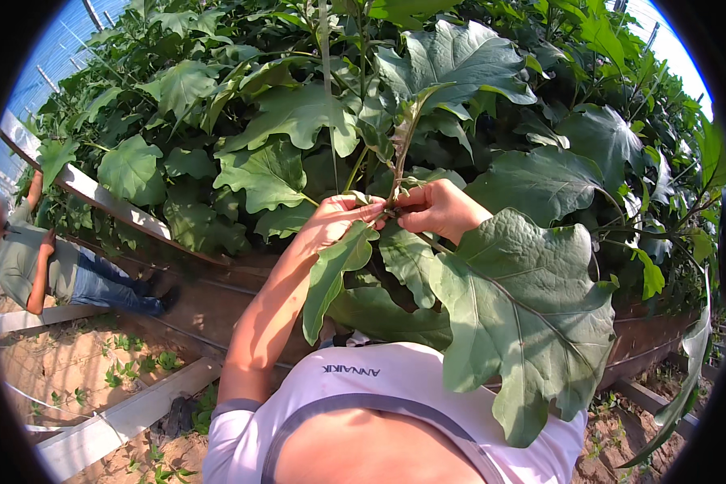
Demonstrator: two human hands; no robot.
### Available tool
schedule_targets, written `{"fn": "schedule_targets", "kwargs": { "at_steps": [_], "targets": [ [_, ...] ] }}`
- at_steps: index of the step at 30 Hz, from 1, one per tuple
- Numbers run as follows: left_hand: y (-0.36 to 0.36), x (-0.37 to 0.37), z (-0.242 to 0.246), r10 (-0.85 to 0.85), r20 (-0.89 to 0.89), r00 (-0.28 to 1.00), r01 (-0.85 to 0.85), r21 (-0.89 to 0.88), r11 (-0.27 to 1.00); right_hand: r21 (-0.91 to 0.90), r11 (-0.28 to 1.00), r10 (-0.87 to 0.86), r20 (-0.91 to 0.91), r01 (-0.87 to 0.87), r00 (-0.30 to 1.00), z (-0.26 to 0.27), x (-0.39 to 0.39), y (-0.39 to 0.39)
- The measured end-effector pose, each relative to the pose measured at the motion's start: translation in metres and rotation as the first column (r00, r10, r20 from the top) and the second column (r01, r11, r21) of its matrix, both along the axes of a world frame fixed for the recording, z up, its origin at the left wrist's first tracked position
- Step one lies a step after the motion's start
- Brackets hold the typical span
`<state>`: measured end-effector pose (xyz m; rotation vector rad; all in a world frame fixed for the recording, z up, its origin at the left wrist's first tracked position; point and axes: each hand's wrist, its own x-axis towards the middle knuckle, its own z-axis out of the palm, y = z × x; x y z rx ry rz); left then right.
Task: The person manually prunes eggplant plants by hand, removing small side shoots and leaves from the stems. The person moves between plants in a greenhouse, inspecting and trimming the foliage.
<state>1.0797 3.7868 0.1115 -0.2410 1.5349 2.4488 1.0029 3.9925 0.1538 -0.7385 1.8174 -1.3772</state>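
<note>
My left hand (346,219) and my right hand (440,209) meet at a brownish eggplant stem (403,142). The thumb and fingers of each are pinched at a joint of this stem, where small shoots branch off. What exactly lies between the fingertips is partly hidden. A big eggplant leaf (523,320) hangs below my right hand and covers part of my shirt. Under my left hand droops a narrower leaf (337,275). Above both hands, another broad leaf (460,63) spreads from the same stem.
Dense eggplant foliage (187,91) fills the far side. A pale string (326,66) runs down beside the stem. A white beam (97,190) slants in from the left. Another person (48,260) stands at the left, near a concrete rail (133,411) and sandy soil with seedlings.
</note>
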Motion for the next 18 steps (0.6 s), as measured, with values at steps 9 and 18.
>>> {"fn": "schedule_targets", "kwargs": {
  "at_steps": [9, 18],
  "targets": [
    [0.039, 0.015, -0.085, 0.400, -0.183, 0.898, -0.349, 0.258, 0.901, -0.002, 0.963, -0.267, -0.117, 0.269, 0.956, -0.014, 0.003, -0.005],
    [0.051, 0.013, -0.030, -0.178, -0.811, 0.557, -0.798, -0.582, 0.155, 0.000, 0.967, -0.248, -0.204, 0.253, 0.947, -0.014, 0.010, -0.013]
  ]
}}
